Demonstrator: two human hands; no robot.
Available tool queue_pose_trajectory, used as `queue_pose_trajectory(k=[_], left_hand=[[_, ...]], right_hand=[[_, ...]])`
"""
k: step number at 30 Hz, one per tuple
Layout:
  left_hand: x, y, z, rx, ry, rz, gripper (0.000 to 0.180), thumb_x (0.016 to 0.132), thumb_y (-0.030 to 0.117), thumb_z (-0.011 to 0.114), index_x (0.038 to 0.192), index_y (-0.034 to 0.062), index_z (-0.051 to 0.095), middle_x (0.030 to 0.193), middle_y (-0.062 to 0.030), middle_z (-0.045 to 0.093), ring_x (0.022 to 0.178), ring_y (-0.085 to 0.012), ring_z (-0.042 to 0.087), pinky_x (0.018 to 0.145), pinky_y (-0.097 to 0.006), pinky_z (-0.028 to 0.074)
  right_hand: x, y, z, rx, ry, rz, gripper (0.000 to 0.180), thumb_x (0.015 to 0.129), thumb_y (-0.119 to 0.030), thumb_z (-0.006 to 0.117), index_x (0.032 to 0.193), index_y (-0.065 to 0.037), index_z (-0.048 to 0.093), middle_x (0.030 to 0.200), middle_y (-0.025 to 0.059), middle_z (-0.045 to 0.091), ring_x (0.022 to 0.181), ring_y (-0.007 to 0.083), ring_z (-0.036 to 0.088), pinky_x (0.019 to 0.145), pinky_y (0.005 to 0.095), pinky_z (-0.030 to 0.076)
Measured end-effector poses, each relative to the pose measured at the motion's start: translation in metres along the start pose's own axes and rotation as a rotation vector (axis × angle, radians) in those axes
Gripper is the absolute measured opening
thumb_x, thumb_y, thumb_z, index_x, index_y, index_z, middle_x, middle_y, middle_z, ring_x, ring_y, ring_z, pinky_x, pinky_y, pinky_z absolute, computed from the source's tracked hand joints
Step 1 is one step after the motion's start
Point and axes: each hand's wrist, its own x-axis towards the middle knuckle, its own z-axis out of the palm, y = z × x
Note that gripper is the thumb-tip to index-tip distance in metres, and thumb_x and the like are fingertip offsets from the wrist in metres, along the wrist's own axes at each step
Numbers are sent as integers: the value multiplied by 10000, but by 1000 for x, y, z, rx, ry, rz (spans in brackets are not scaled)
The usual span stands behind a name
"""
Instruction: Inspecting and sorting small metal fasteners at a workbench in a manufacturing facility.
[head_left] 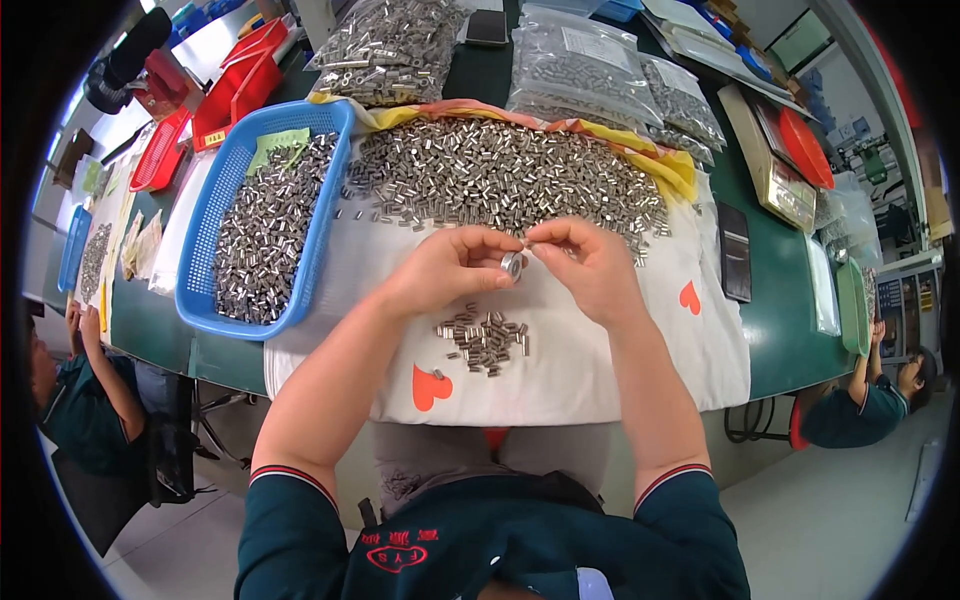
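Note:
My left hand [452, 270] grips a small round metal ring [512, 264] between thumb and fingers, its face turned to the right. Close beside it, my right hand [592, 272] is closed in a pinch at the ring's upper edge; what sits between those fingertips is too small to make out. Both hands are above a white cloth [570, 385] with red hearts. Beyond them spreads a large heap of short metal cylinders [500, 170]. A smaller pile of such cylinders [485, 345] lies nearer me, below my hands.
At left stands a blue perforated basket [325, 215] filled with cylinders and a green slip. Bags of metal parts [385, 50] and sealed bags [580, 65] line the back. A dark wallet-like case [734, 252] lies at right. Two people sit at the sides.

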Motion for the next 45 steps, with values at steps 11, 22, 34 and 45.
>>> queue_pose_trajectory(k=[11, 22, 34, 45], left_hand=[[1, 3, 0, -84, 38, -7, 353, 745, -31, 635, 1084, -10, 539, 925, -50, 606, 840, -81, 571, 755, -216, 478], [-1, 1, 6, 41, 108, -27, 363, 733, -56, 638, 1081, -19, 542, 954, -64, 605, 828, -88, 578, 741, -220, 489], [-5, 5, 9, 150, -22, -112, 336, 695, 38, 713, 1013, 15, 607, 860, -20, 622, 785, -62, 558, 712, -210, 468], [-3, 6, 9, 253, -85, -72, 329, 708, 53, 706, 1017, 17, 598, 805, -9, 609, 769, -46, 545, 706, -204, 464]], right_hand=[[-4, 13, 5, -17, -89, -45, 98, 715, 22, 618, 803, -17, 600, 833, 48, 594, 800, 137, 555, 744, 250, 425], [-7, 12, 19, -432, 159, -437, 97, 673, -24, 640, 757, -35, 592, 718, 63, 584, 702, 237, 551, 622, 304, 450], [0, 9, -11, -185, 8, 57, 82, 721, -24, 624, 802, -33, 621, 775, 43, 604, 722, 116, 562, 655, 231, 435], [11, 37, 5, -947, 176, -232, 97, 682, -87, 624, 776, -100, 645, 762, 32, 546, 811, 228, 502, 738, 354, 398]])
